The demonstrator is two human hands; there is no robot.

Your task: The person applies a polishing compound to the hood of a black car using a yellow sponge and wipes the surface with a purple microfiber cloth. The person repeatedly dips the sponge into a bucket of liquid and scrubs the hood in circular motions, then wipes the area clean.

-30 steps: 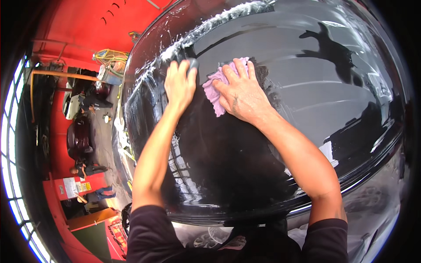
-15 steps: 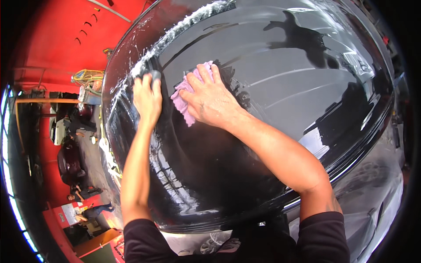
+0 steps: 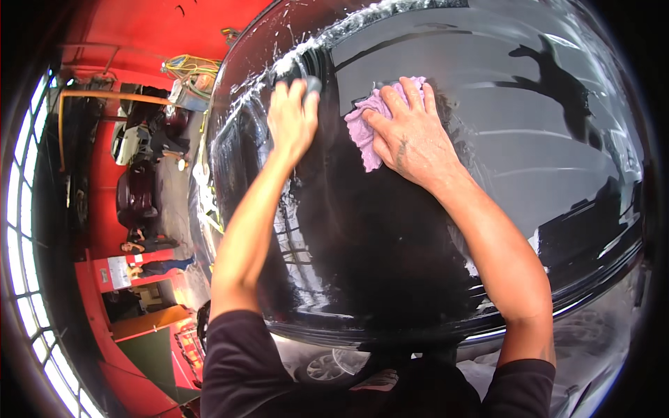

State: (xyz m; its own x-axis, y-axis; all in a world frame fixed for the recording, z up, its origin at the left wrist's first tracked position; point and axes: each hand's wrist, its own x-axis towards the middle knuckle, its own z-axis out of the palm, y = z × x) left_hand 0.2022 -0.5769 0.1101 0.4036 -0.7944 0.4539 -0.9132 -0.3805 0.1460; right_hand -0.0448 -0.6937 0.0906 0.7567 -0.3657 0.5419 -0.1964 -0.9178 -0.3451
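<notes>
A glossy black car panel [image 3: 376, 258] curves across the middle of the view, bearing dull grey areas and a line of white foam [image 3: 348, 31] near its far left side. My left hand [image 3: 291, 118] is closed on a small rounded grey pad [image 3: 311, 85] pressed to the panel beside the foam. To the right, my right hand [image 3: 414, 136] lies on a crumpled pink cloth [image 3: 367, 132], its fingers gripping it against the surface. Part of the cloth is covered by the palm.
On the left are a red wall [image 3: 160, 28], coiled yellow hoses [image 3: 189, 67] and a dark red car part [image 3: 136, 195]. Two people [image 3: 157, 267] are farther off. Below the panel's near edge, a wheel [image 3: 326, 367] shows beside plastic-like sheeting [image 3: 585, 341].
The whole view has shifted, so the panel and both hands appear farther right. Both hands keep hold of the pad and the cloth, in nearly the same places on the panel.
</notes>
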